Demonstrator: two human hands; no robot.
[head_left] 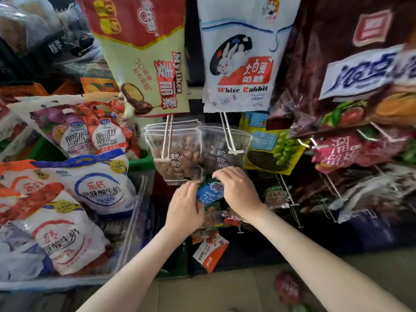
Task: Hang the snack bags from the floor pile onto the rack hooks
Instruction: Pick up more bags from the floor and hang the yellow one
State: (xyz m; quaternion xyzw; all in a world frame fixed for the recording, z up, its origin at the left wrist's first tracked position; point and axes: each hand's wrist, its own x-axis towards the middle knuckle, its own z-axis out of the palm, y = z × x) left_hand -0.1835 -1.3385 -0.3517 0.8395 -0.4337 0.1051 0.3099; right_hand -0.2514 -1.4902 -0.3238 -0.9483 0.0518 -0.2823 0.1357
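A small blue and green snack bag (209,194) is held up against the rack between both hands. My left hand (184,208) pinches its left edge and my right hand (238,188) curls over its top right corner. Just above hang two clear bags of nuts (180,154) on white rack hooks (229,140). Below the held bag, red and orange snack bags (210,248) hang on a lower hook. A dark red bag (288,289) lies on the floor at the lower right. The hook behind the held bag is hidden.
Large candy bags, one of them White Rabbit (240,64), hang along the top. Plum and raisin bags (337,152) fill hooks on the right. A clear bin (132,221) with yogurt snack bags and a green basket (139,162) stand on the left.
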